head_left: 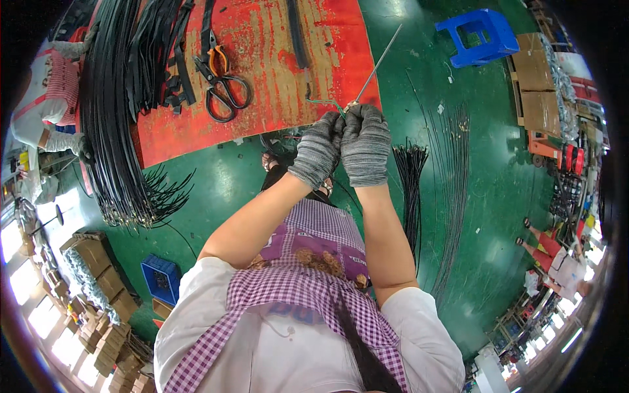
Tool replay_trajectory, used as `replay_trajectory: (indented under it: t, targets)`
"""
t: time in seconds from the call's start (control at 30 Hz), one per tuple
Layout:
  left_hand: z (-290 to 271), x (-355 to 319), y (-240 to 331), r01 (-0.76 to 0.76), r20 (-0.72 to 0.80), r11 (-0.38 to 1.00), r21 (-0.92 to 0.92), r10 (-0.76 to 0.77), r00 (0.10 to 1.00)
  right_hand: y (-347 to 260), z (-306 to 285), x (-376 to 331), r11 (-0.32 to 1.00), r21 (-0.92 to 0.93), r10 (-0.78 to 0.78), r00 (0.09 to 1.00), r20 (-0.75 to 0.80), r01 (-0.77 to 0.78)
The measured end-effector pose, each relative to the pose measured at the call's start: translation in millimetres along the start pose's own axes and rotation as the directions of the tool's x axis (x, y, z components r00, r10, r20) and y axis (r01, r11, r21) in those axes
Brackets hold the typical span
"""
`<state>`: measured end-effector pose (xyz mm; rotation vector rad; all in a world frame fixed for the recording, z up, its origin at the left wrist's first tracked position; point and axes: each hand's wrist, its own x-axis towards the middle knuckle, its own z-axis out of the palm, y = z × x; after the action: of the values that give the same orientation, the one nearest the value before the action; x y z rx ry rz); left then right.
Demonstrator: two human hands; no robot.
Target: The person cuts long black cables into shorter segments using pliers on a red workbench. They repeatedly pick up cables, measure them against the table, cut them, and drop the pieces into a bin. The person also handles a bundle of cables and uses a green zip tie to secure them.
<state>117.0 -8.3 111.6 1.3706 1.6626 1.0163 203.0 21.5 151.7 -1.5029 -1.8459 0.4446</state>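
Both my hands wear grey knitted gloves and meet at the table's near right edge, fingers closed. My left hand (317, 152) pinches a thin green wire (325, 101), which runs to the end of a flat black sleeve (297, 33) lying on the table. A long thin metal rod (382, 60) slants up and to the right from the fingertips of my right hand (365, 145). My gloves hide where wire and rod end. Left of them lie black-handled scissors (227, 97) and an orange-handled cutting tool (217, 59).
Black cables (108, 98) drape over the left side of the red worn table (275, 98). More cable bundles (409, 190) stretch across the green floor at right. A blue stool (479, 38) stands at far right. At the left edge, a gloved co-worker (62, 92) works by the cables.
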Motion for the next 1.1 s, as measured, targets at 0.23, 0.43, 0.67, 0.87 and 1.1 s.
replay_trajectory:
  t: [0.23, 0.43, 0.67, 0.87, 1.1]
  targets:
    - [-4.1, 5.7, 5.3, 0.065, 0.068, 0.997, 0.036, -0.067, 0.995, 1.5, 5.7, 1.7, 0.998, -0.006, 0.063, 0.998, -0.023, -0.063]
    - [-10.6, 5.5, 14.9, 0.111, 0.038, 0.994, 0.008, -0.112, 0.993, 5.9, 4.3, 6.5, 0.974, 0.152, 0.164, 0.985, 0.057, -0.171]
    - [4.4, 3.4, -8.6, 0.193, 0.061, 0.915, -0.355, -0.184, 0.981, 16.0, 4.1, 12.0, 0.732, 0.456, 0.412, 0.862, 0.295, -0.506]
    - [5.1, -1.9, -3.0, 0.325, 0.161, 0.892, -0.316, -0.287, 0.944, 32.4, -4.1, 9.8, 0.234, 0.597, 0.319, 0.641, 0.698, -0.767]
    - [20.1, -21.7, 9.3, 0.398, 0.247, 0.833, -0.385, -0.322, 0.914, 89.4, 16.0, -54.5, 0.503, 0.756, -0.056, 0.857, 0.513, -0.419]
